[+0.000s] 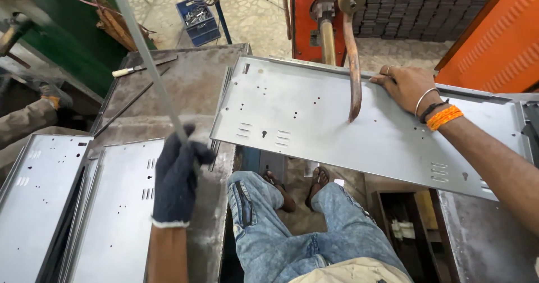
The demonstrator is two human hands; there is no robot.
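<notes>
Left hand: our left hand [177, 176] wears a dark glove and is closed tight around a thin metal strip [147, 58]. The strip points up and away from us, so its far end stays off the bench.
Right hand: our right hand [405, 86] is bare. It lies open and flat on the far edge of the big metal sheet [348, 131], with the fingers over the edge. That keeps the sheet from sliding.
Big metal sheet: it sticks out past the right edge of the grey bench [191, 86] and hangs over our knees. The rusty curved arm [353, 69] of the orange machine [314, 13] comes down to the middle of it, so we think the sheet is held there for the machine.
Stacked sheets: more sheets [112, 204] like it lie by the near left corner of the bench, close to our left hand.
Far left corner: a tool with a pale handle [132, 69] lies there, well apart from both hands.
</notes>
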